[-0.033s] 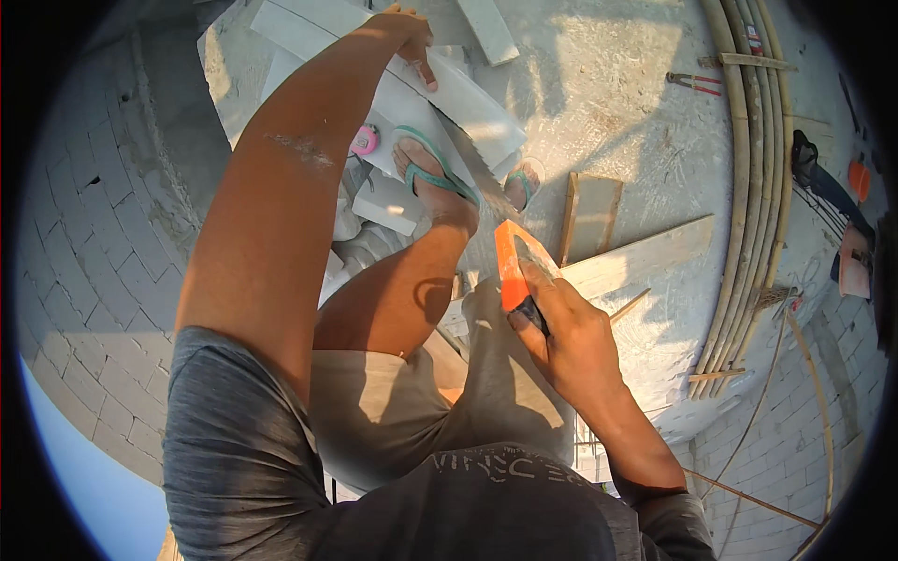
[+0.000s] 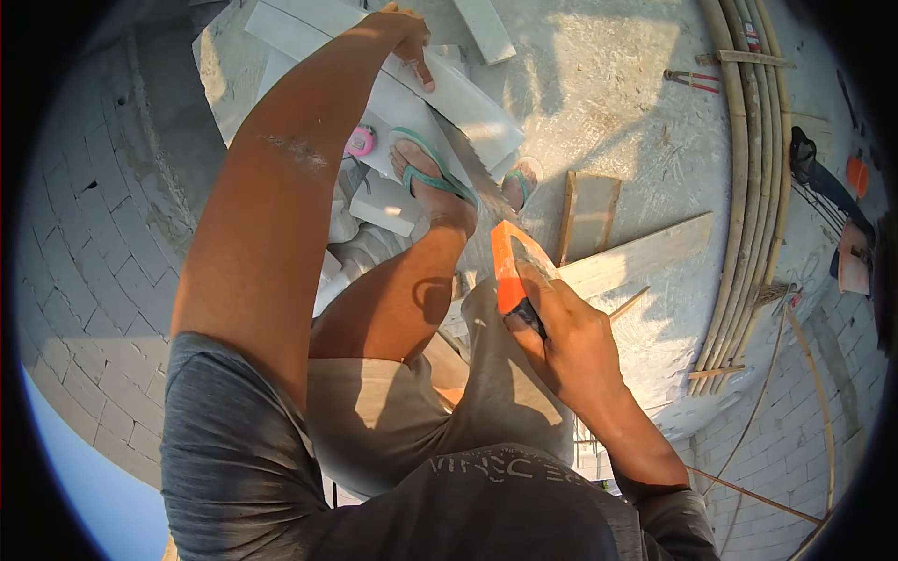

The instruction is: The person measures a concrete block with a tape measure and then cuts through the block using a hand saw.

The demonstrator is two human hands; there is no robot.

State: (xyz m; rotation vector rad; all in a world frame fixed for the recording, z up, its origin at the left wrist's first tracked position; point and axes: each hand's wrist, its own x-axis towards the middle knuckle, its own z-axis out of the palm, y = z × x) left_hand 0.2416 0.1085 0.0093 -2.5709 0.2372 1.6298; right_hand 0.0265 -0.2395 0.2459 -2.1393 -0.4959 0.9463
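My right hand point(image 2: 575, 341) is wrapped around the orange and black handle of a hand saw point(image 2: 508, 266). From the handle, the toothed blade runs up and to the left, between my two feet, to a long pale grey block point(image 2: 479, 114). A dark straight line crosses the block lengthwise, and the blade lies along it. On the block's upper part rests my left hand point(image 2: 412, 47), its thumb stretched out beside the line and its fingers spread towards the far side. My left foot, in a teal flip-flop point(image 2: 432, 168), is against the near side of the block.
A pink tape measure point(image 2: 359, 141) lies left of my foot, near smaller block pieces point(image 2: 383, 206). A wooden frame point(image 2: 591, 215) and a plank point(image 2: 645, 252) lie to the right. Beyond them are red-handled pincers point(image 2: 692, 80) and a bundle of bamboo poles point(image 2: 748, 206).
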